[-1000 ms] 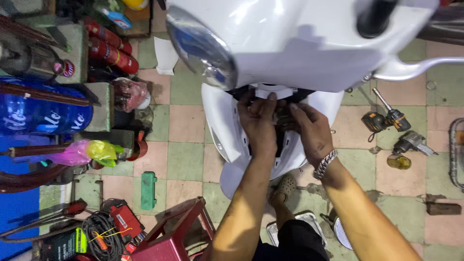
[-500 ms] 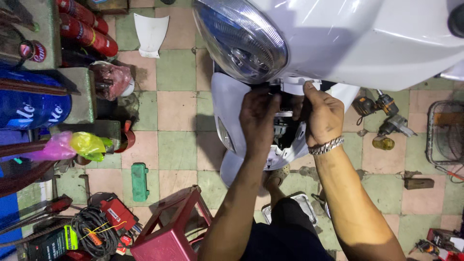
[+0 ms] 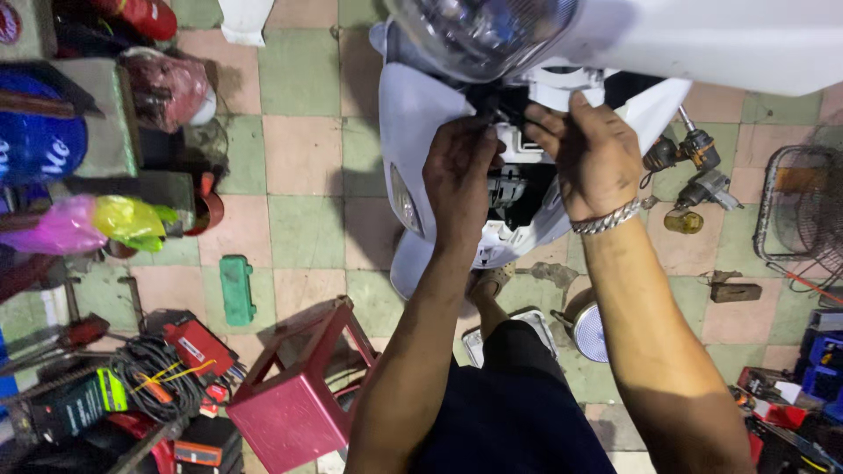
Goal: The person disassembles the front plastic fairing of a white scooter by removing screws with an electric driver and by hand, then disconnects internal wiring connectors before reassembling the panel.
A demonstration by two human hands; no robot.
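Lying at far left: blue package with white lettering (image 3: 35,145). Sitting below it: pink and yellow plastic bags (image 3: 97,224). Showing at lower left: white label on red box (image 3: 195,349).

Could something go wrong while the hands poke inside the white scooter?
Maybe. Both hands, left hand and right hand, work in a dark, tight gap under the headlight, so a small part or wire might slip and drop behind the white panel. The bracelet could catch on an edge. The drills and red stool lie close on the floor, so a step back might trip on them.
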